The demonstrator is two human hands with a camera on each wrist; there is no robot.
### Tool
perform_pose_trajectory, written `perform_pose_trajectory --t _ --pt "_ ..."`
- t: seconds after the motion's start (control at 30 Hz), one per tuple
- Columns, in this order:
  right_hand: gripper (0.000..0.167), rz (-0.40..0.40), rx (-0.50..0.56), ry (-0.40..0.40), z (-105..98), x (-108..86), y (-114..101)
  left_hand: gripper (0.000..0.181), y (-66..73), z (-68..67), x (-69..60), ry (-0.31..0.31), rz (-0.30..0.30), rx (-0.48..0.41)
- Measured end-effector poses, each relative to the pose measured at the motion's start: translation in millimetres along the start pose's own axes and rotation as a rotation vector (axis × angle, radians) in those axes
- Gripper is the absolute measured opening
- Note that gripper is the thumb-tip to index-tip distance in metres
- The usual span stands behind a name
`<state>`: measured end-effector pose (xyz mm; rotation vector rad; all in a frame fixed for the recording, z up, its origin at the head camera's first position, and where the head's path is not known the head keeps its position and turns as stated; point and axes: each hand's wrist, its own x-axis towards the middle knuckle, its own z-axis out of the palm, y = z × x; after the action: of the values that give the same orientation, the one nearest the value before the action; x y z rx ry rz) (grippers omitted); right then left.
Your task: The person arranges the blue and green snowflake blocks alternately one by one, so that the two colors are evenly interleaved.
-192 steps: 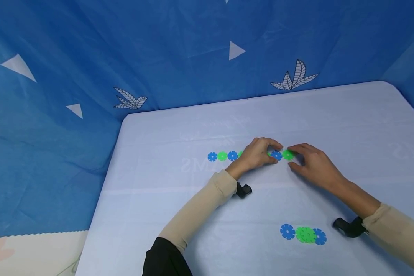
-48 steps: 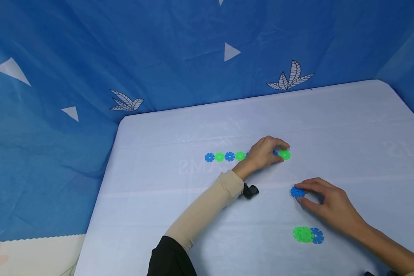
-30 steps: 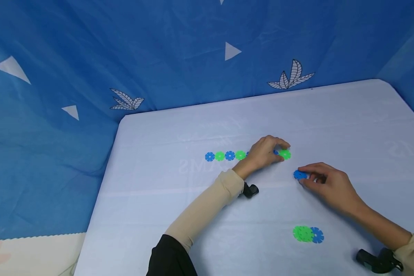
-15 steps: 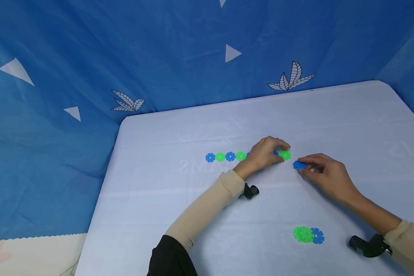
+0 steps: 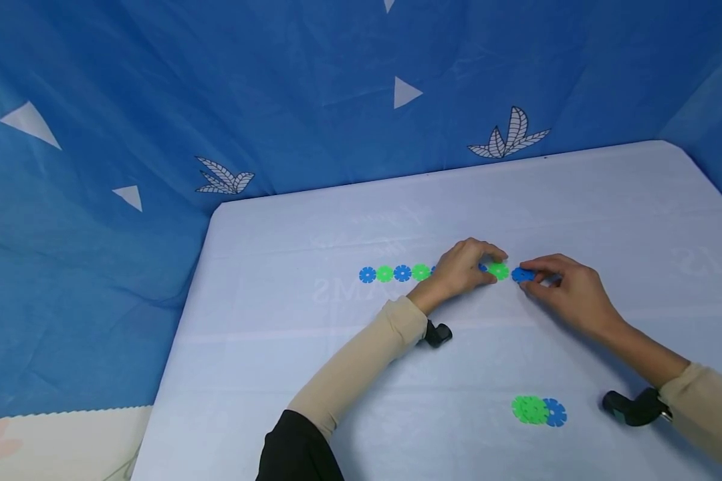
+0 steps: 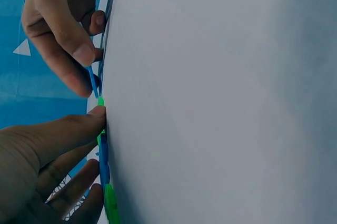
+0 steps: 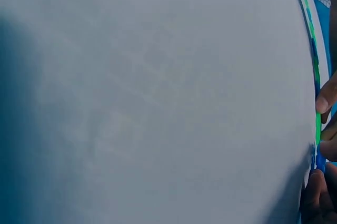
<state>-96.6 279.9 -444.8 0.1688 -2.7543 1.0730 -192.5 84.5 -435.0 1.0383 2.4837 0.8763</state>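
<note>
Blue and green notched plastic snowflake discs lie in a straight row across the white table, a blue disc [image 5: 368, 274] at its left end. My left hand [image 5: 460, 264] reaches over the row and hides its middle. Its thumb and index finger pinch the green disc [image 5: 499, 270] at the right end. My right hand [image 5: 571, 287] pinches a blue disc [image 5: 522, 274] by its edges, just right of that green one, a narrow gap showing between them. In the left wrist view this blue disc [image 6: 93, 81] is tilted above the tabletop, near the green disc's edge.
Nearer on the table, overlapping green discs [image 5: 529, 409] lie against a blue disc [image 5: 555, 413]. Black wrist cameras sit under both forearms, one [image 5: 438, 335] at the left cuff, another [image 5: 632, 407] at the right. A blue curtain [image 5: 337, 100] hangs behind the table's far edge.
Earlier, the right hand was at the row's end green disc; it then took a blue disc from the near group and carried it up beside the row. My left hand shifted slightly right onto that green disc.
</note>
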Motion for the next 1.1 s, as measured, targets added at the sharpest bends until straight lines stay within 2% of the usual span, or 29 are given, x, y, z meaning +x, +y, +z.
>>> perform_pose_trajectory --t 0.27,0.57,1.1 --pt "0.029 0.021 -0.044 -0.011 0.4 6.4 -0.1 0.039 -0.3 -0.1 -0.4 0.003 0.005 -0.004" --pt "0.031 0.001 -0.04 -0.01 2.0 10.7 1.5 0.039 -1.2 0.5 0.5 0.002 0.014 -0.009" --pt "0.034 0.023 -0.048 -0.013 4.1 11.4 1.5 0.039 0.3 -0.5 0.1 -0.002 0.008 0.006"
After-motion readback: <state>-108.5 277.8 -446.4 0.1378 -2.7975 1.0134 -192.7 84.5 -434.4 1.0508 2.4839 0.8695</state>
